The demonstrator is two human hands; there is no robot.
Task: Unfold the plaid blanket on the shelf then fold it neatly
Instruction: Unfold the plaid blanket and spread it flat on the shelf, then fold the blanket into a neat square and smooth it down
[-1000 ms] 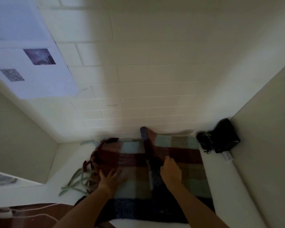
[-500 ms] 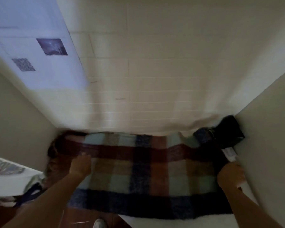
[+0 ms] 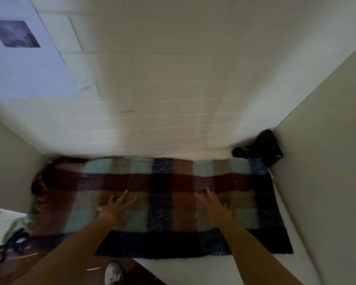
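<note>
Plaid blanket (image 3: 162, 204) flat on shelf (image 3: 214, 270), long axis left-right; left hand (image 3: 116, 206), right hand (image 3: 213, 204) flat, fingers spread.

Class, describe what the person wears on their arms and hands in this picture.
Both forearms are bare as far as the frame shows, with no sleeves, gloves or watch in view. The left hand wears a thin, pale ring on one finger. The right hand shows no ring or other jewellery, though the picture is dim and slightly blurred.
</note>
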